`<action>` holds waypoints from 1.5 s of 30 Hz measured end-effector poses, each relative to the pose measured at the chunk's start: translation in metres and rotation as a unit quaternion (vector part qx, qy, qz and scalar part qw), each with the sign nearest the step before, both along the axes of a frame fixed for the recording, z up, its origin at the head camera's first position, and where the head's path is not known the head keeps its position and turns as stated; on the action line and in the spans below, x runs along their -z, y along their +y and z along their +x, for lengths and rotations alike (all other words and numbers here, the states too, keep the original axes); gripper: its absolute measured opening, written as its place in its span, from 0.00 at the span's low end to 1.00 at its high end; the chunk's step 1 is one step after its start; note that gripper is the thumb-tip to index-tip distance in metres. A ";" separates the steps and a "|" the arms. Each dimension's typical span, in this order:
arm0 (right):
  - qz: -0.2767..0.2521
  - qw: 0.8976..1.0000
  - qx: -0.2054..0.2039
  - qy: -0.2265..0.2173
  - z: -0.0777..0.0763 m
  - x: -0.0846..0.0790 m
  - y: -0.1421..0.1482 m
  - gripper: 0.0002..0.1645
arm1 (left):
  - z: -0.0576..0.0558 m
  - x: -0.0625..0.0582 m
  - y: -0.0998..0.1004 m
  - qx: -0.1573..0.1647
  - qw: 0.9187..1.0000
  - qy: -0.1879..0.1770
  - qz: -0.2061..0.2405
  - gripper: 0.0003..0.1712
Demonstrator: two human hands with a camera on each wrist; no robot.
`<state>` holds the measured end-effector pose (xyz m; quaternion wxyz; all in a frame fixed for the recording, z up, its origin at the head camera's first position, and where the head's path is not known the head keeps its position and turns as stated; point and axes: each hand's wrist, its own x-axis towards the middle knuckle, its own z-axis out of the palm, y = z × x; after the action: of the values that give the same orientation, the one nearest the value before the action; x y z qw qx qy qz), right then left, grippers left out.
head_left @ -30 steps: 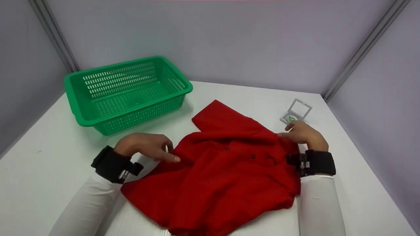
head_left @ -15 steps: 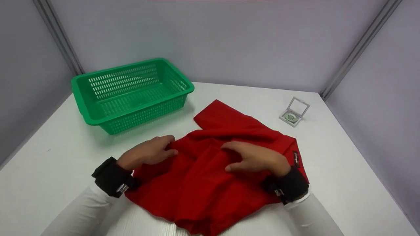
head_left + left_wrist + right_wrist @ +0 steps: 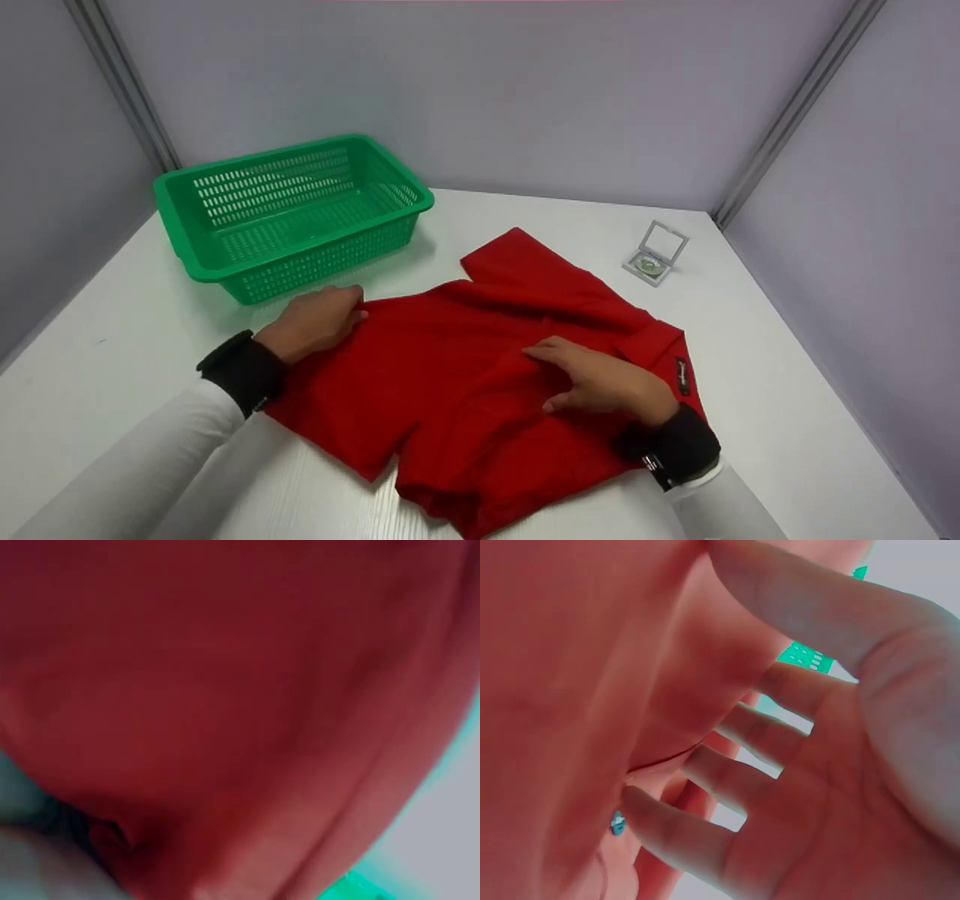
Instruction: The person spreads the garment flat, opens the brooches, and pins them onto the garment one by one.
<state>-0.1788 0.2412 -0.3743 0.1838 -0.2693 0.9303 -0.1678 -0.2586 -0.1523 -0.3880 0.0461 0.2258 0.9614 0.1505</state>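
Observation:
A red short-sleeved shirt (image 3: pixel 450 367) lies loosely spread on the white table, a sleeve pointing to the back. At its left edge, my left hand (image 3: pixel 315 322) pinches the cloth, which is drawn out to that side. Red fabric (image 3: pixel 225 690) fills most of the left wrist view, so the fingertips are hidden there. My right hand (image 3: pixel 600 379) is over the middle right of the shirt, fingers spread and loosely bent. In the right wrist view the fingers (image 3: pixel 727 776) reach against the cloth near a small button (image 3: pixel 618 823). A dark label (image 3: pixel 682 376) shows at the shirt's right edge.
A green perforated plastic basket (image 3: pixel 315 249) stands at the back left, beyond my left hand. A small hinged grey case (image 3: pixel 649 266) with a raised frame lid and a round green item inside sits at the back right. Pale walls enclose the white table (image 3: pixel 765 390).
My right hand came from the shirt's right edge to its middle, baring the label. My left hand took hold of the left edge and pulled it outward, flattening the folds.

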 end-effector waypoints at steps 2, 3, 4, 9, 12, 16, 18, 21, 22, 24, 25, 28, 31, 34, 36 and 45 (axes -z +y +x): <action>-0.008 1.000 -0.004 0.007 -0.001 0.001 0.003 0.40 | -0.007 0.002 -0.002 0.002 1.000 0.020 -0.003 0.08; -0.011 1.000 -0.006 0.011 -0.002 0.001 0.005 0.39 | -0.010 0.003 -0.002 0.003 1.000 0.028 -0.005 0.08; -0.012 1.000 -0.008 0.014 -0.002 0.002 0.006 0.38 | -0.014 0.005 -0.003 0.002 0.999 0.035 -0.009 0.09; 0.003 1.000 -0.008 0.009 -0.002 -0.001 0.009 0.36 | -0.025 0.011 -0.007 -0.002 0.999 0.030 -0.045 0.11; 0.018 1.000 -0.001 -0.007 -0.001 -0.007 0.010 0.34 | -0.026 0.012 -0.010 -0.009 0.998 0.032 -0.060 0.13; 0.007 1.000 0.009 0.003 -0.011 -0.018 0.014 0.28 | -0.011 0.009 -0.002 -0.022 0.994 0.096 -0.054 0.16; -0.019 0.999 0.024 0.035 -0.023 -0.023 0.017 0.24 | 0.004 0.008 0.011 -0.018 0.990 0.133 -0.042 0.20; -0.064 0.992 0.055 0.094 -0.047 -0.027 0.021 0.19 | 0.029 0.009 0.037 0.012 0.988 0.151 -0.034 0.28; -0.073 0.989 0.062 0.112 -0.056 -0.027 0.021 0.18 | 0.037 0.009 0.045 0.024 0.990 0.135 -0.034 0.30; -0.077 0.985 0.070 0.139 -0.073 -0.024 0.019 0.18 | 0.050 0.011 0.058 0.042 0.995 0.088 -0.038 0.34; -0.074 0.984 0.075 0.144 -0.081 -0.021 0.017 0.19 | 0.055 0.011 0.064 0.045 0.996 0.058 -0.042 0.36; -0.047 0.985 0.079 0.148 -0.102 -0.013 0.011 0.21 | 0.063 0.013 0.073 0.035 0.998 -0.023 -0.056 0.42; -0.004 0.988 0.090 0.122 -0.117 -0.006 0.007 0.25 | 0.066 0.014 0.076 0.020 0.995 -0.069 -0.066 0.44; 0.057 0.991 0.092 0.080 -0.127 -0.001 0.007 0.28 | 0.069 0.016 0.079 0.016 0.994 -0.089 -0.068 0.45; 0.092 0.990 0.098 0.045 -0.131 0.001 0.009 0.32 | 0.072 0.017 0.081 0.014 0.993 -0.098 -0.071 0.46; 0.123 0.981 0.150 -0.030 -0.136 0.003 0.021 0.40 | 0.087 0.014 0.087 0.024 0.990 -0.109 -0.080 0.46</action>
<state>-0.3153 0.2621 -0.3772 0.2161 -0.0972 0.9677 -0.0861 -0.1718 -0.0651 -0.4024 0.1723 0.2266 0.9539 0.0952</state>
